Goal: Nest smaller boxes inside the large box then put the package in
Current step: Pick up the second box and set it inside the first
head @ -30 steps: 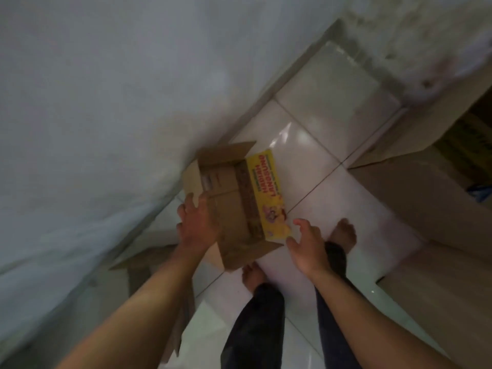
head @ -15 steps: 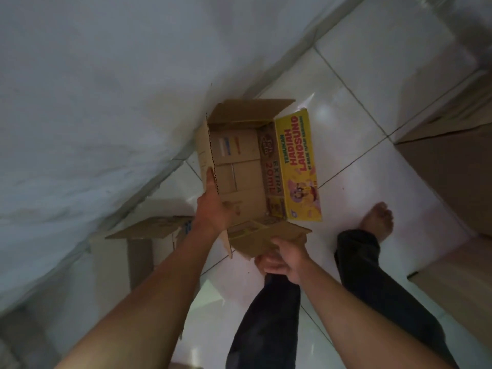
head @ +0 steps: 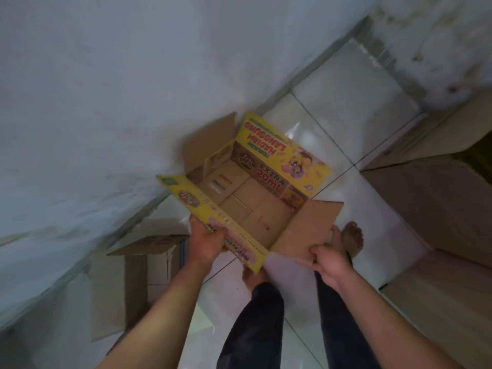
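Box (head: 250, 206) now opened; both hands gripping

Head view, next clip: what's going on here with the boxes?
A person standing barefoot on a tiled floor holds an open yellow printed box in the air with both hands. The left hand grips a yellow flap, the right hand pinches a plain brown flap. The box looks empty inside. Another open brown box sits by the wall at the left, and larger cardboard boxes stand at the right.

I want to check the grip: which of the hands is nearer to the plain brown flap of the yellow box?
Right. The right hand pinches the plain brown flap. The left hand grips the yellow flap on the adjacent side.
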